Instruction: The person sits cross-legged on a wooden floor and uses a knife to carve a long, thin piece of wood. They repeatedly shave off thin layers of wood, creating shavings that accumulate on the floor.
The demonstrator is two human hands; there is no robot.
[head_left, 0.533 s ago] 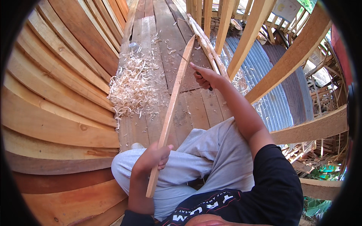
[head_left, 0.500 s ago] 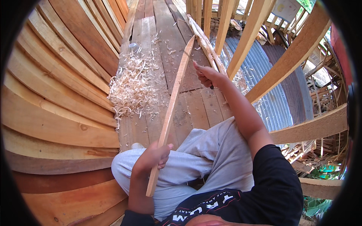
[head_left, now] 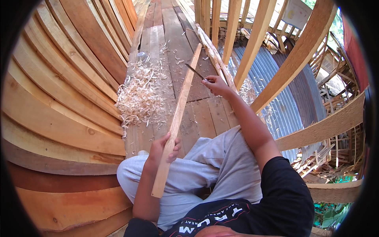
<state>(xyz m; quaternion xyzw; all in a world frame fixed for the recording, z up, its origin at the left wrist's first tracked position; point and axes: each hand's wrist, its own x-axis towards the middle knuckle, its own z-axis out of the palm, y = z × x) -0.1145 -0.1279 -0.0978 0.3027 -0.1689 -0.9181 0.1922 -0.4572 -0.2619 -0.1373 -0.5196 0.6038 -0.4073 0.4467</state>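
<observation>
Weathered planks make up the floor [head_left: 207, 114] where we sit cross-legged, strewn with curls of wood. Our left hand [head_left: 158, 147] has its fingers wrapped around the lower part of a long, pale wooden stick [head_left: 180, 106], closed firmly on it. Our right hand [head_left: 216, 85] grips a knife [head_left: 194, 72], the fingers curled tight about its handle, and the dark blade slants across the stick's upper part; we cannot tell whether the edge touches the wood. The stick leans away from us, its far end narrowing to a tip and its near end, cut square, above our lap.

Beneath that lie our grey trousers [head_left: 209, 152], and the short sleeve of our black shirt [head_left: 286, 185] covers the right upper arm. Farther out, beyond the left knee, a loose heap of shavings [head_left: 142, 93] spreads over the boards, with a small clear object [head_left: 142, 55] by its far edge. Along the right side run slim peeled poles [head_left: 213, 51], next to upright railing posts [head_left: 252, 39]. Past those we see corrugated metal sheets [head_left: 272, 94] and, at the lower right, green leaves [head_left: 333, 215]. To our left rises a wall of overlapping boards [head_left: 59, 110].
</observation>
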